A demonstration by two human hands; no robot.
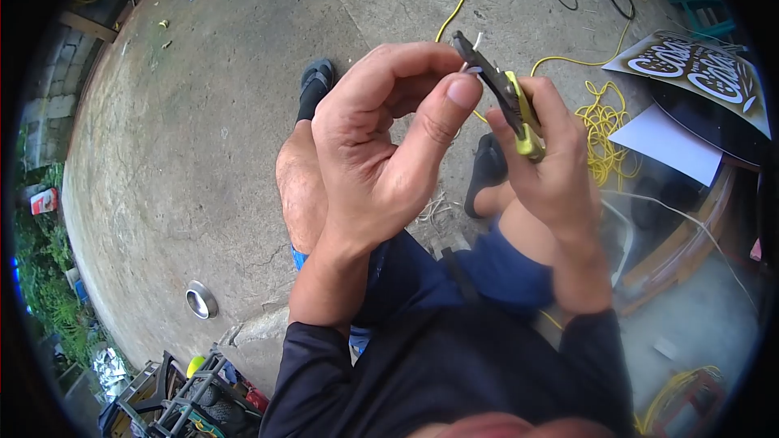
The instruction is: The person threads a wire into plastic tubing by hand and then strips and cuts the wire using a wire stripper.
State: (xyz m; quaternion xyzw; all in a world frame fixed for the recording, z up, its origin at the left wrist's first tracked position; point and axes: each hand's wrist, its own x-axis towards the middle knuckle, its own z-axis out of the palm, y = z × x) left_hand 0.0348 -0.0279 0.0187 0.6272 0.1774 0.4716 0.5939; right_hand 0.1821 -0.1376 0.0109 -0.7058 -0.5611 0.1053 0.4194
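Note:
My right hand [556,170] is closed around pliers [501,91] with dark metal jaws and yellow-green handles. The jaws point up and to the left, close to the fingertips of my left hand [385,138]. That hand pinches a thin wire between thumb and forefinger, and most of the wire is hidden by the fingers. A short white wire end [479,39] sticks up beside the tip of the jaws. Whether the jaws bite on the wire cannot be made out.
A yellow cord [604,134] lies tangled on the concrete floor [203,154] to the right. Beyond it are printed sign boards [690,65]. White wire scraps [438,209] lie between my legs. A metal bowl [201,300] and a cluttered rack [191,393] are at left.

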